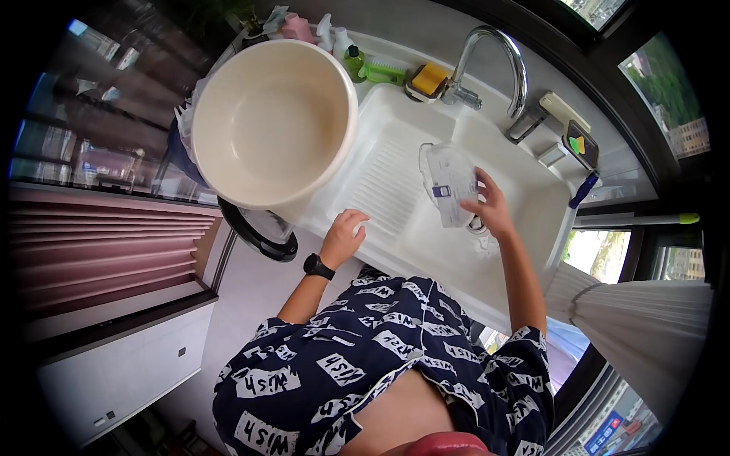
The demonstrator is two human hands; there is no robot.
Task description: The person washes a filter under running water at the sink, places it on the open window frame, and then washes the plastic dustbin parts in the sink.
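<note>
In the head view, my right hand (493,207) grips the side of a clear plastic container (450,186) with a dark blue patch on its front. It is held tilted over the basin of the white sink (525,228), whose drain is partly hidden behind my hand. My left hand (346,234), with a black watch (318,266) on the wrist, is by the sink's front edge near the ribbed washboard (380,178). Its fingers are loosely bent and a little apart, with nothing in them.
A large cream tub (274,125) stands left of the washboard. Behind the basin are a chrome faucet (521,68), a yellow sponge (430,77), a green brush (384,74) and several bottles. A black-rimmed round lid (258,228) is below the tub. A white curtain (639,319) hangs at right.
</note>
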